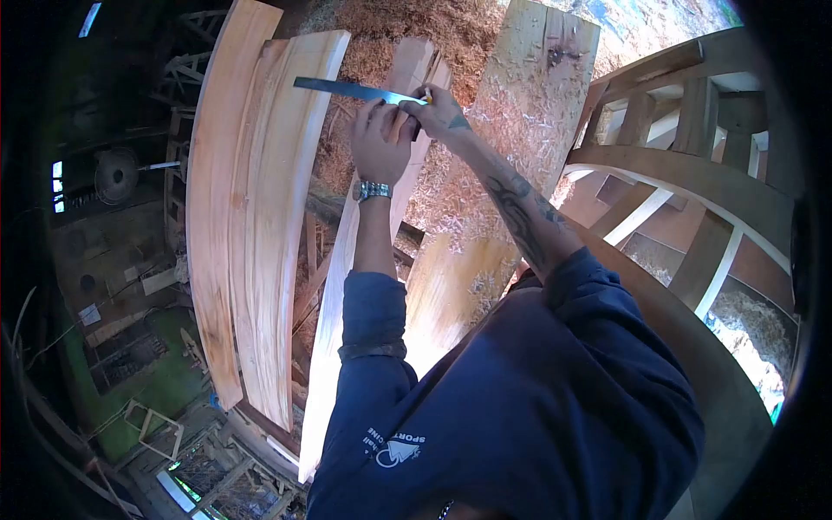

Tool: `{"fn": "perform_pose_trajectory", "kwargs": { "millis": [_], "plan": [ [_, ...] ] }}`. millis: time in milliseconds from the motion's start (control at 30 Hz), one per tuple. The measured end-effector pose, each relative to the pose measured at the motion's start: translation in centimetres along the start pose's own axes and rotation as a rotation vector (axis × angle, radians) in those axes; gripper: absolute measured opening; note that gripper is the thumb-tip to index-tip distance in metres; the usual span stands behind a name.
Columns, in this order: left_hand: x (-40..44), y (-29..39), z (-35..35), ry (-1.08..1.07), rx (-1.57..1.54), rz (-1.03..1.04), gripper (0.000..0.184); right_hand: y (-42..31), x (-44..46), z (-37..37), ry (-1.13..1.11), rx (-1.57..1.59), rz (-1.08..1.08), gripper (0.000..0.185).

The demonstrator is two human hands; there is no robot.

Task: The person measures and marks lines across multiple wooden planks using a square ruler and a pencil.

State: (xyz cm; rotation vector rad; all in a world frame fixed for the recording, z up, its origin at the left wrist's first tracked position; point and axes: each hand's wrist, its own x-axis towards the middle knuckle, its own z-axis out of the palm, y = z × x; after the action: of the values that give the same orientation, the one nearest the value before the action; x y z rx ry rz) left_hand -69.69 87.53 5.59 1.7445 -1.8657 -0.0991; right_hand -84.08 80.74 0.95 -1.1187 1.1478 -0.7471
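A metal square [334, 87] lies across a narrow board [409, 65], its blade pointing left and its dark stock partly hidden by fingers. My left hand [381, 143], with a watch at the wrist, is closed on the square, its fingertips along the blade and its thumb by the stock. Close against the blade's right end, my right hand [440, 111] pinches a small yellow-orange pencil, mostly covered by the fingers. The narrow board runs down beneath both hands toward my body.
Long planks [260, 217] lie side by side at the left. A wide plank [529, 113] covered in shavings is on the right. Beyond it stands a curved wooden frame [685, 182] with slats. A fan [117, 176] is at the far left. Shavings cover the ground at the top.
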Motion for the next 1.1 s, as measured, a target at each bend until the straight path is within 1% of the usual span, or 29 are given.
{"fn": "perform_pose_trajectory", "kwargs": {
  "millis": [67, 100, 133, 233, 267, 333, 367, 400, 433, 500, 533, 633, 733, 833, 933, 1033, 1100],
  "plan": [
    [-0.2, 0.0, 0.6, 0.076, 0.048, 0.072, 0.05, 1.6, 2.3, 1.4, 0.135, -0.037, -0.065, 0.05],
    [-0.2, 0.0, 0.7, 0.111, 0.075, 0.107, 0.055, 1.2, 2.5, 2.0, 0.2, -0.053, -0.096, 0.055],
    [0.0, -0.2, 0.7, 0.13, 0.181, 0.154, 0.064, 1.0, 2.5, 2.0, 0.219, -0.102, -0.122, 0.067],
    [0.0, -1.8, 2.1, 0.027, -0.182, -0.073, 0.066, 0.4, 1.9, 1.7, 0.188, -0.079, -0.125, 0.066],
    [0.0, -2.3, 2.6, 0.033, -0.178, -0.049, 0.066, 0.1, 1.6, 1.7, 0.221, -0.11, -0.133, 0.058],
    [0.0, -2.4, 2.5, 0.045, -0.164, -0.001, 0.064, 0.3, 1.5, 1.4, 0.194, -0.076, -0.092, 0.052],
    [-0.1, -2.4, 2.3, 0.046, -0.116, 0.019, 0.061, 0.2, 1.5, 1.1, 0.183, -0.058, -0.075, 0.049],
    [0.0, -2.1, 2.1, 0.048, -0.07, 0.042, 0.057, 0.9, 1.5, 1.2, 0.228, -0.003, -0.113, 0.04],
    [0.0, -1.8, 2.0, 0.048, -0.025, 0.062, 0.054, 1.4, 1.9, 0.7, 0.265, 0.017, -0.125, 0.038],
    [0.1, -1.1, 2.0, 0.057, 0.01, 0.029, 0.05, 2.3, 2.2, -0.5, 0.34, 0.057, -0.149, 0.035],
    [0.0, -1.1, 2.0, 0.064, 0.029, 0.011, 0.048, 1.9, 2.0, -0.9, 0.401, 0.098, -0.15, 0.042],
    [-0.2, -1.2, 2.1, 0.09, 0.081, 0.073, 0.048, 0.9, 2.2, -3.9, 0.214, 0.436, -0.164, 0.054],
    [-0.4, -1.1, 2.2, 0.062, 0.115, 0.029, 0.048, -1.1, 1.5, -5.1, 0.276, 0.164, -0.45, 0.066],
    [-0.3, -1.4, 2.5, 0.087, 0.084, 0.057, 0.047, -1.9, 2.4, -5.5, 0.132, 0.027, -0.382, 0.057],
    [-0.4, -1.4, 2.5, 0.062, 0.08, 0.017, 0.048, -2.3, 2.5, -3.6, 0.118, -0.205, -0.595, 0.04],
    [-0.4, -1.1, 2.3, 0.082, 0.067, 0.039, 0.049, -2.8, 3.3, -2.2, 0.026, -0.427, -0.654, 0.032],
    [-0.4, -1.2, 2.3, 0.089, 0.044, 0.042, 0.05, -3.4, 3.4, -2.4, -0.013, -0.504, -0.674, 0.032]
  ]
}}
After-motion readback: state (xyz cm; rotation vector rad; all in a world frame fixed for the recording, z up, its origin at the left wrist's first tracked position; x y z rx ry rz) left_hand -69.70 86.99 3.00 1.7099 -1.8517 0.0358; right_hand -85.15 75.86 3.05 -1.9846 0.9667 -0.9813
